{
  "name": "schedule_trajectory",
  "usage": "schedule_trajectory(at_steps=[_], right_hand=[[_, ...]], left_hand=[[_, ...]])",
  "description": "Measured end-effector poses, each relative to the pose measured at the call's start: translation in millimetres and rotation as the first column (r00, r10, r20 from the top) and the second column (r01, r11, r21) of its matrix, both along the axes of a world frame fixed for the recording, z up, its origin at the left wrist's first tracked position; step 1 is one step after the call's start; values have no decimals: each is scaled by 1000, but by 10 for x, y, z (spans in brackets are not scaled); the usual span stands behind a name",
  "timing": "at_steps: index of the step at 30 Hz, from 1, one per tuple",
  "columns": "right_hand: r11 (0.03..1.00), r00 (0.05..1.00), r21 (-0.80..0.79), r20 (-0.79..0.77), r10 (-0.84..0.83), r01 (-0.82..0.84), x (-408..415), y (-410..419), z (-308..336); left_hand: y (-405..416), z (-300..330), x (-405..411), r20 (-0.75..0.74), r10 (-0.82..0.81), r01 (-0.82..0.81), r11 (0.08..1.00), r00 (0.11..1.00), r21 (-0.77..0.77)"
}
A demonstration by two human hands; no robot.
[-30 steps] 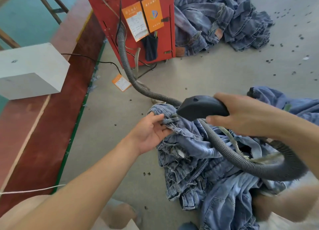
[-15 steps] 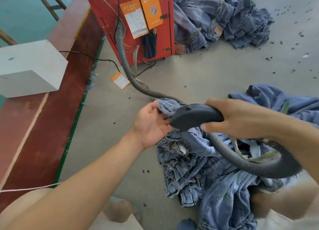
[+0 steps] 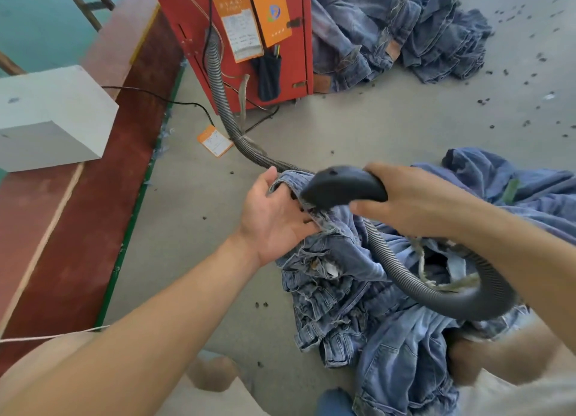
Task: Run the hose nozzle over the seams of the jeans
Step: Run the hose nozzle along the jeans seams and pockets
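Observation:
A heap of blue jeans (image 3: pixel 367 294) lies on the grey floor in front of me. My left hand (image 3: pixel 274 219) holds the waistband edge of the top pair, palm up, thumb over the denim. My right hand (image 3: pixel 414 203) grips the black hose nozzle (image 3: pixel 339 186), whose mouth presses down on the waistband seam right beside my left fingers. The grey ribbed hose (image 3: pixel 442 294) loops from the nozzle under my right forearm and runs back to the red machine.
The red machine (image 3: pixel 237 25) with orange tags stands at the back, hose and cables coming out of it. A second pile of jeans (image 3: pixel 399 32) lies behind it. More denim (image 3: pixel 511 191) sits at right. A white block (image 3: pixel 50 116) rests on the red-brown platform at left.
My left hand has turned palm up and shifted its hold along the waistband. The nozzle has moved down and left onto the seam next to my left fingers.

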State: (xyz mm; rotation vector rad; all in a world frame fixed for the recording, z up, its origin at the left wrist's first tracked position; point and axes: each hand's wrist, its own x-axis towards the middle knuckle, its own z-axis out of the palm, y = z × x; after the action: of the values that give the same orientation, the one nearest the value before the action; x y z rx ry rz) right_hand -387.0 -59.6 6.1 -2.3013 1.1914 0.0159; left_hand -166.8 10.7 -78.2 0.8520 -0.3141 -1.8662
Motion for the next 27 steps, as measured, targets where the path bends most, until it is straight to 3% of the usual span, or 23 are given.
schedule_trajectory(at_steps=[4, 10, 16, 21, 24, 27], right_hand=[[988, 988, -51, 55, -144, 146, -101, -135, 45], [983, 985, 90, -51, 163, -158, -180, -7, 129], [988, 993, -148, 119, -20, 38, -66, -154, 65], [969, 967, 4, -70, 246, -246, -337, -224, 199], [947, 949, -72, 10, 314, -312, -162, -86, 7], [947, 952, -182, 109, 287, -264, -34, -105, -17]], left_hand=[[5, 1, 23, -18, -5, 5, 1000, 1000, 0], [-1, 32, 40, 13, -23, 23, 1000, 1000, -7], [29, 21, 32, 3, -142, 142, 988, 990, -65], [12, 52, 114, 10, -112, 112, 993, 994, -39], [4, 48, 84, 35, -170, 171, 985, 985, -34], [19, 35, 38, 1, -212, 212, 977, 977, -15]])
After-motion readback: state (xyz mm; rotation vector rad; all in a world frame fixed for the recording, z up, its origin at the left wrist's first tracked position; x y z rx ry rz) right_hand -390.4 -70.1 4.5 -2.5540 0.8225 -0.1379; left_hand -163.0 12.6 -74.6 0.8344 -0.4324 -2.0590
